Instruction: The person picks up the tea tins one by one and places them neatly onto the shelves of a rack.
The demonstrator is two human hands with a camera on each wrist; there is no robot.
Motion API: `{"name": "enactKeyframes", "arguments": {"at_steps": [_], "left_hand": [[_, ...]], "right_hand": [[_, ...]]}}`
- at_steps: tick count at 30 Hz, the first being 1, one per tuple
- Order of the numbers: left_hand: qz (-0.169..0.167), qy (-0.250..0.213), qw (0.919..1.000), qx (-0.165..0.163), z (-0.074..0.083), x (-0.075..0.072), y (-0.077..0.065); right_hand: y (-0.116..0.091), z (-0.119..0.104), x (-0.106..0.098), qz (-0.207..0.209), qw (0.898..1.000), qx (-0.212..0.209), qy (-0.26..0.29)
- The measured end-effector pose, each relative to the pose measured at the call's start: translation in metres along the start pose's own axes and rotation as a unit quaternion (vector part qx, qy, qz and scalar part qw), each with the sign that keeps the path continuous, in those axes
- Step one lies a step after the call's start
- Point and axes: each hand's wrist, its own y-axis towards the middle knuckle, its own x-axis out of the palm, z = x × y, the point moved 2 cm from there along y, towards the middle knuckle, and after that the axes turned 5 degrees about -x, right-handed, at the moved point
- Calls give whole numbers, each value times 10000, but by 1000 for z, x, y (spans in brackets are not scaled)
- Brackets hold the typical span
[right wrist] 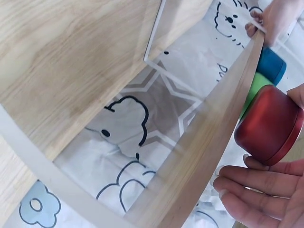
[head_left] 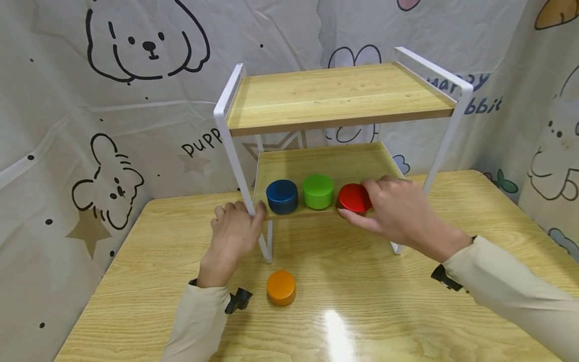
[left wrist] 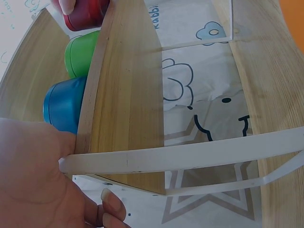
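Observation:
A small two-tier rack with white metal legs stands on the table. My left hand [head_left: 235, 232] grips its front left leg [head_left: 236, 168], thumb on the inner side and fingers round the outside. On the lower wooden shelf [head_left: 334, 155], a blue round tin [head_left: 282, 197] and a green round tin [head_left: 318, 192] sit side by side near the front edge. Right of them, my right hand [head_left: 400, 208] holds a red round tin [right wrist: 270, 126] between thumb and fingers at the shelf's front edge. Its remaining fingers [right wrist: 256, 183] extend beside the tin in the right wrist view.
An orange round tin [head_left: 281, 287] stands on the wooden table [head_left: 362, 296] in front of the rack, near my left wrist. The upper board [head_left: 339, 93] spans above the tins. A printed cloth [head_left: 172, 115] hangs behind and beside the table.

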Motion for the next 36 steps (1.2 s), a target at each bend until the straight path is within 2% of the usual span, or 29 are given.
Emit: {"name": "enactKeyframes", "arguments": {"at_steps": [12, 21, 36], "left_hand": [[16, -51, 10000, 14, 0, 0, 1], [-31, -46, 10000, -21, -1, 1, 1], [-66, 13, 10000, -56, -1, 0, 2]], "right_hand": [[14, 16, -2, -548, 9975, 427, -98], [19, 23, -1, -1158, 9904, 741, -97], [22, 23, 4, -1136, 9923, 489, -100]]}}
